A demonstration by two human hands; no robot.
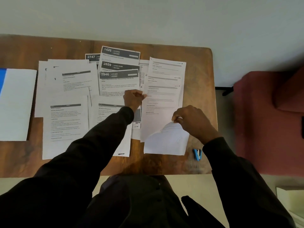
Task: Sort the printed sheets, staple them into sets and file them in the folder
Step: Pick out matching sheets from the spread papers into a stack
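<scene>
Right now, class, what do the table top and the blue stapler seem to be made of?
Table top: wood or wood-look veneer, brown with grain, slight sheen. Stapler: probably blue plastic, smooth and evenly coloured; any metal too small to tell.

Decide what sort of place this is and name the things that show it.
Probably a room at home or a small office, used as a paperwork desk: a wooden table against a plain wall, printed sheets spread over it with a blue stapler, and a dark red upholstered seat beside it.
</scene>
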